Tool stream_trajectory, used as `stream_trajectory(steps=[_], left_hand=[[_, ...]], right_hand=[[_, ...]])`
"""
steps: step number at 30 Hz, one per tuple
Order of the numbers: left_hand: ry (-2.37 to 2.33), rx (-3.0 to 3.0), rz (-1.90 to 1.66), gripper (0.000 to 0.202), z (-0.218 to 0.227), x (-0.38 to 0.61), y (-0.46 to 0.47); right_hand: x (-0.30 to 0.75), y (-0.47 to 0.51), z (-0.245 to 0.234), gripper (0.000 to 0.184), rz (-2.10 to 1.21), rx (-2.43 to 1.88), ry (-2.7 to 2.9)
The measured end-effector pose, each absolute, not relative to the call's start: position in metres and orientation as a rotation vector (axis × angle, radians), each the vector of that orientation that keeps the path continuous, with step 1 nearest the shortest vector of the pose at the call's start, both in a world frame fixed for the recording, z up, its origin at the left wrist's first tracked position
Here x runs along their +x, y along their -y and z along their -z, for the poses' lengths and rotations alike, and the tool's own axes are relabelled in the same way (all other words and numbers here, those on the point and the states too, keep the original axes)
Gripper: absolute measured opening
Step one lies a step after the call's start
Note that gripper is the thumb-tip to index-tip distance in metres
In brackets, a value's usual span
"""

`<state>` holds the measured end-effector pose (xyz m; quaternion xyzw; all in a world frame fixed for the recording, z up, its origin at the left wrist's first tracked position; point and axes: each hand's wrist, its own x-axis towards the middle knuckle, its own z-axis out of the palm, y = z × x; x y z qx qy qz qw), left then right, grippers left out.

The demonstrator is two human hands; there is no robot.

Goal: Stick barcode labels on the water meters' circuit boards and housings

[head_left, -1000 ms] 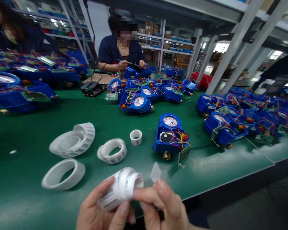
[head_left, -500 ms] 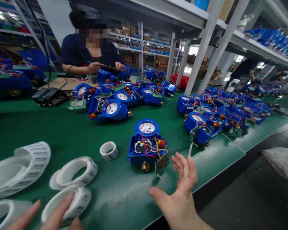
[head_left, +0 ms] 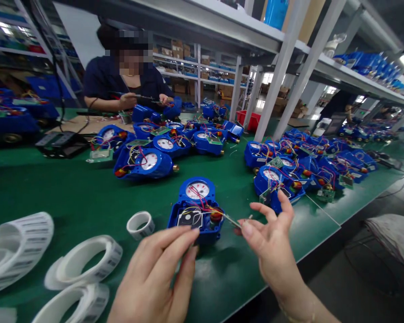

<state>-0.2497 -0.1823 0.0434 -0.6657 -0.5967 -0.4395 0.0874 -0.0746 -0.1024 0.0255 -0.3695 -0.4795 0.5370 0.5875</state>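
Note:
A blue water meter (head_left: 194, 207) with a white dial and red and yellow wires lies open on the green table (head_left: 70, 197) right in front of me. My left hand (head_left: 158, 273) reaches to it with fingers stretched out, the tips against its near edge. My right hand (head_left: 272, 242) is just right of the meter. Its thumb and a finger pinch the end of the small circuit board (head_left: 231, 220), which hangs on the meter's wires and shows edge-on. The other fingers are spread.
Rolls of white barcode labels (head_left: 87, 264) lie at the left, and a small roll (head_left: 140, 224) sits beside the meter. More blue meters are grouped behind (head_left: 144, 161) and to the right (head_left: 289, 175). A co-worker (head_left: 121, 80) sits across the table. The table edge (head_left: 309, 249) runs close on the right.
My left hand has left the label roll and moved right to the meter. My right hand, open beside the meter before, has closed on the circuit board and lifted it.

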Motion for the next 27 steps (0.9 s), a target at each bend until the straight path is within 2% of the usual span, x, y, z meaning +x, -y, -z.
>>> stream_trajectory(steps=[4,6,9,11,16,18,20,22,23,25,27], left_hand=[[1.800,-2.118,1.152,0.040,-0.076,-0.264,0.128],[1.909,-2.277,1.074,0.043,-0.090,-0.270,0.105],[1.962,-2.383,1.011,0.035,-0.106,-0.275,0.084],[1.978,-2.444,1.006,0.031,-0.112,-0.276,0.076],[2.123,-2.518,1.126,0.035,-0.115,-0.277,0.067],[2.204,-2.543,1.189,0.036,-0.113,-0.278,0.064],[2.284,-2.558,1.248,0.037,-0.111,-0.280,0.060],[2.351,-2.560,1.296,0.037,-0.109,-0.280,0.057],[2.374,-2.567,1.314,0.036,-0.109,-0.280,0.055],[2.403,-2.592,1.334,0.034,-0.107,-0.281,0.052],[2.419,-2.614,1.341,0.033,-0.105,-0.281,0.049]], right_hand=[[-0.072,0.061,-0.061,0.103,-1.532,-0.917,1.091],[-0.075,0.046,-0.073,0.102,-1.612,-0.923,1.120],[-0.080,0.034,-0.084,0.097,-1.703,-0.927,1.159],[-0.083,0.028,-0.087,0.093,-1.736,-0.932,1.175],[-0.087,0.021,-0.083,0.089,-1.776,-0.946,1.224],[-0.079,0.022,-0.080,0.087,-1.665,-0.971,1.295],[-0.063,0.030,-0.078,0.078,-1.350,-1.030,1.366],[-0.044,0.044,-0.078,0.057,-1.039,-1.076,1.378],[-0.035,0.052,-0.079,0.043,-1.005,-1.086,1.367],[-0.023,0.066,-0.083,0.025,-1.291,-1.122,1.353],[-0.021,0.074,-0.086,0.027,-1.716,-1.165,1.311]])
